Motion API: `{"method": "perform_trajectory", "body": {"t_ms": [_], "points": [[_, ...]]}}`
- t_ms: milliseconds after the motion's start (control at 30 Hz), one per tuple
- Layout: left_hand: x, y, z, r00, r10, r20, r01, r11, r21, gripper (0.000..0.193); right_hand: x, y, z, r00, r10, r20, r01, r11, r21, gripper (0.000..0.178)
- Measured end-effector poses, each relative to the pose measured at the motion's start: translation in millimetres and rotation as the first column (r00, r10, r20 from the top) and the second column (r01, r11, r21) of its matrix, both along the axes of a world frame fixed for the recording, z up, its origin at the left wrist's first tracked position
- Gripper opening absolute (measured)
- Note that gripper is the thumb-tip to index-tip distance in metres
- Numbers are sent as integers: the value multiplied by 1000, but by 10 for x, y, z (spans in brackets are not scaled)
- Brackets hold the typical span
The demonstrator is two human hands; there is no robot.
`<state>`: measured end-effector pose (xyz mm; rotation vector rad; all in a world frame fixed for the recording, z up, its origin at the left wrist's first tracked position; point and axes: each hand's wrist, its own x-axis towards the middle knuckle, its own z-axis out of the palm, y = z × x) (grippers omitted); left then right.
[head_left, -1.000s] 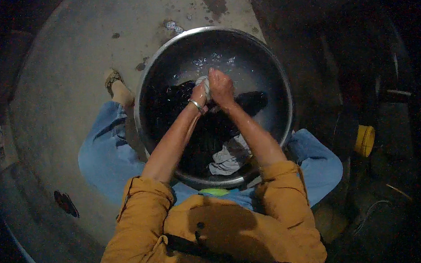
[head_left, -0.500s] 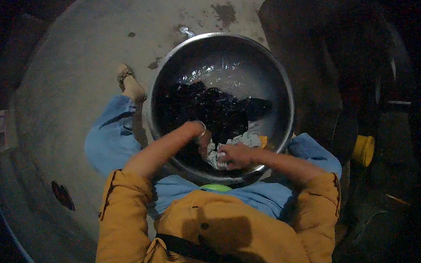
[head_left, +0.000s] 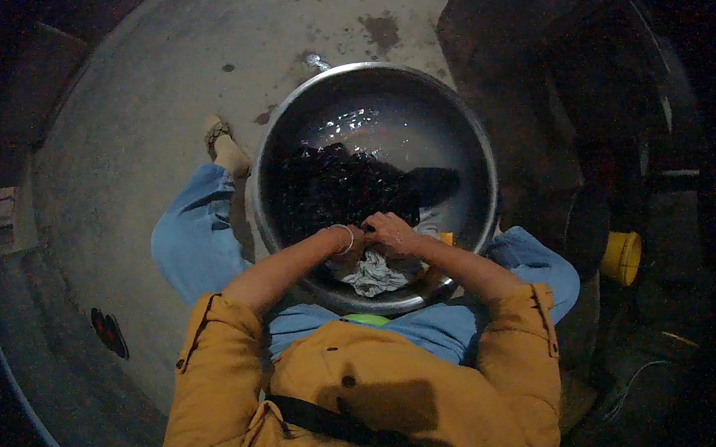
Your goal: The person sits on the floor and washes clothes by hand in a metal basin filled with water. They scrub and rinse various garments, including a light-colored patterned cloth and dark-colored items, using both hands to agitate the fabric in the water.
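Note:
A wide metal basin [head_left: 491, 160] with water in it stands between my legs. Dark wet clothes [head_left: 341, 189] fill its left and middle part. At the near side lies a crumpled pale striped cloth [head_left: 375, 275], bunched below my hands. My left hand [head_left: 349, 244], with a bangle at the wrist, is closed on the cloth, its fingertips partly hidden. Right beside it, my right hand [head_left: 391, 232] is curled over the cloth's far end, knuckles up. A small yellow-orange piece [head_left: 447, 238] shows beside my right wrist.
Concrete floor [head_left: 134, 137] with wet patches stretches to the left and beyond the basin. A yellow container [head_left: 621, 258] lies at the right, near dark shapes. Dark footwear [head_left: 109, 333] sits on the floor at left. Something bright green [head_left: 368, 319] shows below the basin's near rim.
Both hands have moved away from me, toward the dark clothes, and come together. More of the pale cloth now shows on their near side.

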<state>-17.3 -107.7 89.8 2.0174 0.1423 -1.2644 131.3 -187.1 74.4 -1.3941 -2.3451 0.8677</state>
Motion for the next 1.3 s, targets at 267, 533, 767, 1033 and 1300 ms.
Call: {"method": "perform_trajectory", "body": {"t_ms": [267,533,767,1033,1300], "points": [[17,321,26,926,374,51,-376,903,208,44,264,292,302,986,-100,136,153,872,-464,27],[-47,839,67,83,366,927,-872,477,-110,51,594,1269,1474,707,-609,-358,457,781,-426,26],[239,1040,797,-106,685,721,-794,379,-476,25,910,1151,845,798,-596,-89,593,803,-64,72],[70,1358,844,-83,907,413,-617,279,-736,46,654,1046,237,683,-653,-327,428,721,-546,44],[-131,1564,1102,21,782,623,-882,307,-357,83,751,1435,1565,485,-683,-547,656,698,-289,22]]}}
